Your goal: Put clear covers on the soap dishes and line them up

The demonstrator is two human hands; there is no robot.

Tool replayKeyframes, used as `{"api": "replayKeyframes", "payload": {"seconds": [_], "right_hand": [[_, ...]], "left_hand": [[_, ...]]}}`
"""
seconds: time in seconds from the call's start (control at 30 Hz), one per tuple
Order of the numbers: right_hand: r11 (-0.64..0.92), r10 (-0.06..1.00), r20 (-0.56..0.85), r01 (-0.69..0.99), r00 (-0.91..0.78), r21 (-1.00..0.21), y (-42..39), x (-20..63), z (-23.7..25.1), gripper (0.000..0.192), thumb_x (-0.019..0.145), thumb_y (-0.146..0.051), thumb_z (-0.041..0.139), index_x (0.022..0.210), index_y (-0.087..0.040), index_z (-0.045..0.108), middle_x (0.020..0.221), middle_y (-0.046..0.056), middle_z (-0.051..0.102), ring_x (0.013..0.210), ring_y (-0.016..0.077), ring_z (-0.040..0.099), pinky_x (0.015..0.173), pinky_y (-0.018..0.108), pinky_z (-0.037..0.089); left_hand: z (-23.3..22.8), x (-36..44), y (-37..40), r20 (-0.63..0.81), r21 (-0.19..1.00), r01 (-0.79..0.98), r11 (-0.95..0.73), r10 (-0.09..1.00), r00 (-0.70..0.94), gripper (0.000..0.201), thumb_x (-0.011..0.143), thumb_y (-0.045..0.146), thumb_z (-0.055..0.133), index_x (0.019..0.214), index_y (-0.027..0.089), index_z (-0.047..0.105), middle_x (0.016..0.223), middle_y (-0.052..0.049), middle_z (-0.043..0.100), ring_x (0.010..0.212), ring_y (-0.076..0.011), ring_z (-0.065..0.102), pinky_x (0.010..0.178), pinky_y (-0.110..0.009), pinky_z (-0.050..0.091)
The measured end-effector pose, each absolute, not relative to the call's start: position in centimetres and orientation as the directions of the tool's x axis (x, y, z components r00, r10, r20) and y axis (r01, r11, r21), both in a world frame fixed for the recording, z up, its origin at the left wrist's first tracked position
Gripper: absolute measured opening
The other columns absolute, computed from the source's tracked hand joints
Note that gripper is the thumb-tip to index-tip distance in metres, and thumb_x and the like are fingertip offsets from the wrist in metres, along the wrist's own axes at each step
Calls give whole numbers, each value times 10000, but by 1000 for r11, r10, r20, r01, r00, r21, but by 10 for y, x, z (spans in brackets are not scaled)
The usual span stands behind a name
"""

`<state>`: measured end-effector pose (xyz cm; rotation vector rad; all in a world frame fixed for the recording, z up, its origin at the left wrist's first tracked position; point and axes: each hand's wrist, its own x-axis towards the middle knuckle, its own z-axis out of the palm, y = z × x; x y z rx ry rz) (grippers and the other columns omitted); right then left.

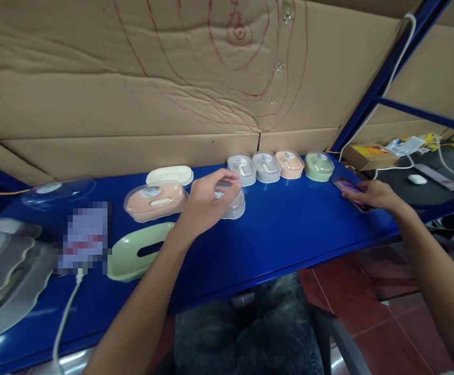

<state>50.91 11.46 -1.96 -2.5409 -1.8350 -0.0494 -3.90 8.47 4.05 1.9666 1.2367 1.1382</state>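
Observation:
My left hand (pixel 207 200) is over a small grey box with a clear lid (pixel 235 207), its fingers bent and apart from the thumb. The box shows between them; whether the hand touches it I cannot tell. My right hand (pixel 373 194) grips a smartphone (pixel 348 186) with a lit screen at the table's right end. Left of my left hand are a peach oval box with a clear lid (pixel 156 202) and a green oval shell with a slot (pixel 129 255), partly behind my forearm. A cream oval piece (pixel 170 174) lies behind them.
Along the cardboard wall (pixel 172 114) stand small lidded boxes: two grey, a peach (pixel 289 165) and a green (pixel 319 167). Clear and grey covers (pixel 8 276) and a blurred-out device on a white cable (pixel 66 312) occupy the left. A white mouse (pixel 417 179) lies on the neighbouring dark table.

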Motion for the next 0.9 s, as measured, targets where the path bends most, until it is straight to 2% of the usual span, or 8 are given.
{"api": "replayKeyframes", "payload": {"seconds": [0.1,0.2,0.4,0.67,0.9], "right_hand": [[-340,937,-84,940,338,-13,114,509,-14,507,875,-705,744,920,-201,780,860,122,798,802,309,741,683,362,482],[-355,930,-114,934,349,-31,114,509,-11,518,856,-715,735,937,-204,764,870,123,795,826,319,734,692,367,471],[-352,933,-99,933,345,-70,113,510,-13,518,825,-714,742,934,-208,761,891,136,803,866,334,735,709,379,473],[-332,943,-57,941,329,-69,112,511,-15,479,817,-707,744,859,-230,743,849,133,800,826,326,717,716,388,473],[-369,929,-39,929,368,-40,111,506,-18,477,871,-669,725,930,-197,764,940,159,807,907,339,733,775,399,495]], "left_hand": [[41,-39,84,372,786,441,-434,901,223,256,1025,461,694,1122,243,787,1145,-41,847,1092,-257,779,1037,-411,624],[41,-39,84,371,787,438,-434,901,226,257,1025,460,693,1124,241,785,1146,-43,846,1092,-257,778,1046,-412,620],[42,-38,83,365,786,448,-426,905,220,238,1021,443,691,1110,243,785,1151,-47,847,1090,-261,779,1053,-422,620],[43,-38,83,352,783,461,-417,909,223,243,1026,451,692,1115,246,786,1177,-46,846,1100,-261,780,1054,-407,616],[43,-39,84,358,778,460,-427,904,234,253,1025,450,693,1123,236,783,1168,-50,848,1097,-260,782,1061,-413,614]]}}
